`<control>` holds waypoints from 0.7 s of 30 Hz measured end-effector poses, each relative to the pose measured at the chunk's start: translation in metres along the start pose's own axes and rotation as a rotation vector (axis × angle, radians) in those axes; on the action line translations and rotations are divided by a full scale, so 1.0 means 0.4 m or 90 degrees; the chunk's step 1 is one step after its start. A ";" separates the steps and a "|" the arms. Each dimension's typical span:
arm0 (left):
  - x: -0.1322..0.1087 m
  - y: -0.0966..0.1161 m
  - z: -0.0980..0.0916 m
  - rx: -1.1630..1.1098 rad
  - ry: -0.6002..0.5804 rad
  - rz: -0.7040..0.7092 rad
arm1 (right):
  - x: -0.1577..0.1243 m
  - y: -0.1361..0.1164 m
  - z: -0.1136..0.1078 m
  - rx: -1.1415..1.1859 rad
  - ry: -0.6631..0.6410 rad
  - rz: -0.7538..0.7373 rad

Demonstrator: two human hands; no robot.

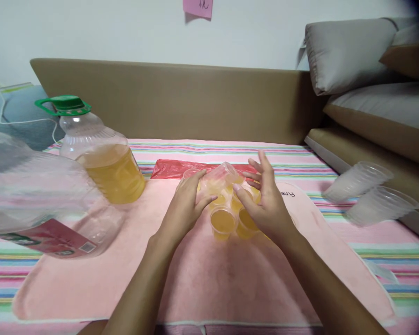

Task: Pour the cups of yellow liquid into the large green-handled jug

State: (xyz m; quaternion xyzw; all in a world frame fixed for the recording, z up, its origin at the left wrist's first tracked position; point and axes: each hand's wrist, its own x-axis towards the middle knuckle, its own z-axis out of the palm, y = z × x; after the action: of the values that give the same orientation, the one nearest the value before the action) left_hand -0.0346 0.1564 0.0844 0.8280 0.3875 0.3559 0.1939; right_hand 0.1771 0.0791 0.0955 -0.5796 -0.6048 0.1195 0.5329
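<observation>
Several clear plastic cups (223, 222) of yellow liquid stand close together in the middle of the pink mat (209, 279). A clear cup (219, 176) lies tilted over the cups at the back; I cannot make out any liquid in it. My left hand (185, 203) is at the left side of the group, its fingers stretched forward and thumb apart, close to the tilted cup. On the right, my right hand (267, 202) is spread open with fingers raised, hiding part of the cups beneath it. Whether either hand touches a cup, I cannot tell.
A big jug of yellow liquid (110, 172) with a green cap stands at the left. Nearer, another large clear bottle (45, 200) lies or leans. Two stacks of cups, a farther stack (359, 180) and a nearer stack (382, 205), lie right. Behind is a red plastic bag (171, 169).
</observation>
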 end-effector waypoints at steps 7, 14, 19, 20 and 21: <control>-0.002 0.011 -0.001 -0.036 -0.014 -0.045 | 0.002 0.002 -0.001 -0.029 -0.014 0.009; -0.003 0.010 -0.004 -0.055 -0.011 -0.053 | 0.007 0.007 -0.012 -0.043 0.014 -0.019; -0.003 0.015 -0.005 -0.048 -0.022 -0.057 | 0.012 0.016 -0.018 -0.084 -0.007 -0.036; -0.003 0.017 -0.005 -0.045 -0.026 -0.058 | 0.013 0.019 -0.017 -0.087 -0.018 -0.042; -0.003 0.017 -0.005 -0.042 -0.029 -0.059 | 0.013 0.020 -0.014 -0.074 -0.011 -0.048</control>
State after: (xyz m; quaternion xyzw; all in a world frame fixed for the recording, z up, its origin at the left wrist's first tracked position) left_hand -0.0332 0.1512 0.0894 0.8100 0.4093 0.3402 0.2462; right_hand 0.1875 0.0833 0.0941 -0.5855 -0.6368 0.0690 0.4968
